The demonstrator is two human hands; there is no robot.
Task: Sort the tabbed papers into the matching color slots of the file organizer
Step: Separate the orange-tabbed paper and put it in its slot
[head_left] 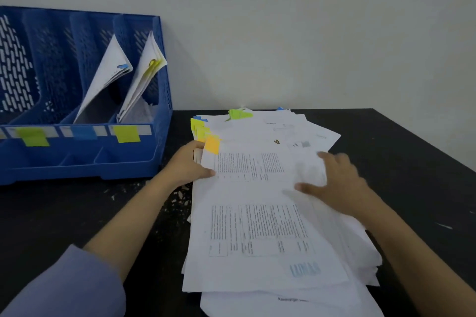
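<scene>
A plain wall (283,20) fills the back of the room, pale grey-white with nothing hung on it, and it meets the bench along a straight line. The bench (412,152) is black and flat, with small white scratches and pale specks (180,195) scattered on its top near the middle, and one white scratch (444,226) over on the right side. The light is soft and even, a little dim, and it makes a faint grey shadow on the wall low down at the left.
</scene>
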